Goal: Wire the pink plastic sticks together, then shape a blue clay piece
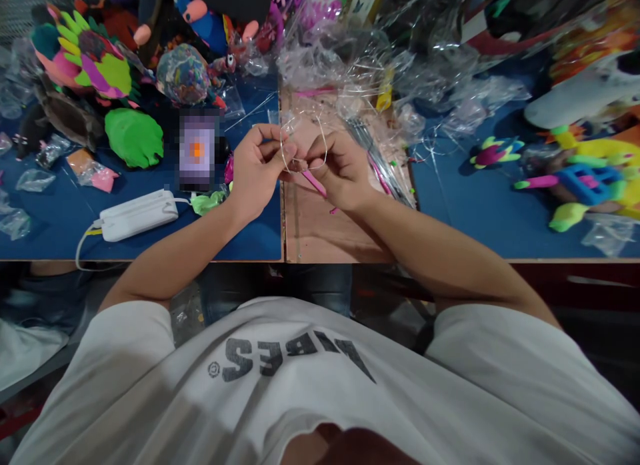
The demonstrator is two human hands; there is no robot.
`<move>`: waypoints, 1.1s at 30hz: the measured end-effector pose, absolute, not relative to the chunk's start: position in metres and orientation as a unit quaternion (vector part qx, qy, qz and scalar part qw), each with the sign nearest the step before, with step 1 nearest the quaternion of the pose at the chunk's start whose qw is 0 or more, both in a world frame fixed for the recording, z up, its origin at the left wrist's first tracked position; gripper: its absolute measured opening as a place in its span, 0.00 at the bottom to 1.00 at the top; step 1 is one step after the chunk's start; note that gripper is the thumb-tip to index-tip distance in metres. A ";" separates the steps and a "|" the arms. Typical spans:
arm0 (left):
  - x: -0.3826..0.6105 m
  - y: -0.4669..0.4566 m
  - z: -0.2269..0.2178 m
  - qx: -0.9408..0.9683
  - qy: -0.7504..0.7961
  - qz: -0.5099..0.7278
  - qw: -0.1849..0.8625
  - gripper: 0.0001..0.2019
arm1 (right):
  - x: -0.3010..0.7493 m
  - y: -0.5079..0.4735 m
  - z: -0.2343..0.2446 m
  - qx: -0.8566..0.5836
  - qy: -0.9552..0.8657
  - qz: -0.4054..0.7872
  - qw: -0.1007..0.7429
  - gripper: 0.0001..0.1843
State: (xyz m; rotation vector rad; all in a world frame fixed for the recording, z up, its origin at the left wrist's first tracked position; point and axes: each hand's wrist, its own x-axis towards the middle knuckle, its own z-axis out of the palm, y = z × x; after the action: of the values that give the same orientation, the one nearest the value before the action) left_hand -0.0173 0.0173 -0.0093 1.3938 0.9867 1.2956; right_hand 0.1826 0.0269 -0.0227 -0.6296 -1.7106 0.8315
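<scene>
Over the wooden board [340, 232], both hands pinch a thin pale strand [326, 135], wire or string, which curves into loops around the fingers. My left hand [263, 165] closes thumb and fingers on it from the left. From the right, my right hand [343, 168] grips it, its fingertips almost touching the left ones. Just below the fingertips a pink stick [314, 183] shows; whether a hand touches it I cannot tell. Beside my right hand lies a bundle of thin grey rods or wires [367, 138].
Clay figures crowd the back left, near a green clay piece [134, 137]. A blurred-out phone [197, 152] and a white power bank-like box [139, 215] with a cable lie left. Crumpled clear plastic [340, 58] covers the back. Colourful clay figures [590, 178] lie right.
</scene>
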 end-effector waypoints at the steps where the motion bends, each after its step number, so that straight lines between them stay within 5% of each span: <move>1: -0.018 0.018 -0.009 0.570 0.402 0.532 0.480 0.21 | 0.183 0.028 -0.021 -0.274 -0.735 0.330 0.526 0.29; 13: -0.020 0.012 0.031 0.391 0.410 0.567 0.598 0.03 | 0.189 0.035 -0.023 -0.323 -0.695 0.285 0.576 0.37; 22: -0.033 0.026 0.033 0.367 0.414 0.593 0.586 0.07 | 0.194 0.052 -0.032 -0.332 -0.665 0.269 0.613 0.37; 33: -0.029 0.027 0.037 0.394 0.408 0.589 0.575 0.18 | 0.206 0.060 -0.038 -0.322 -0.761 0.153 0.542 0.30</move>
State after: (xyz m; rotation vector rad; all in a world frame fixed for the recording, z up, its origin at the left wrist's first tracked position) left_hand -0.0287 0.0271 0.0368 0.9231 0.9555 1.3805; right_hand 0.2062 0.0597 -0.0383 -0.7644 -1.8087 0.3640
